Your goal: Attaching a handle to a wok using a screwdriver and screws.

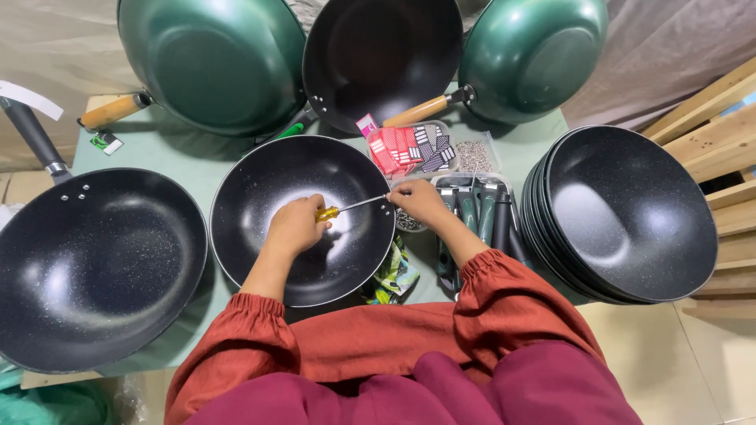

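Note:
A black speckled pan (pixel 268 197) without a handle lies on the green table in front of me. My left hand (pixel 295 226) is inside it, shut on a screwdriver (pixel 346 208) with a yellow handle, its metal shaft pointing right toward the pan's rim. My right hand (pixel 421 203) sits at that right rim where the screwdriver tip ends, fingers pinched together; whatever they hold is hidden. Just right of that hand lies a tray of dark green pan handles (pixel 484 208).
A stack of black pans (pixel 630 212) stands at the right, a large black pan with handle (pixel 94 267) at the left. Three pans (pixel 213 59) lean at the back. Small trays hold red and striped tags (pixel 409 148) and screws (pixel 472 155). Wooden slats (pixel 717 126) at far right.

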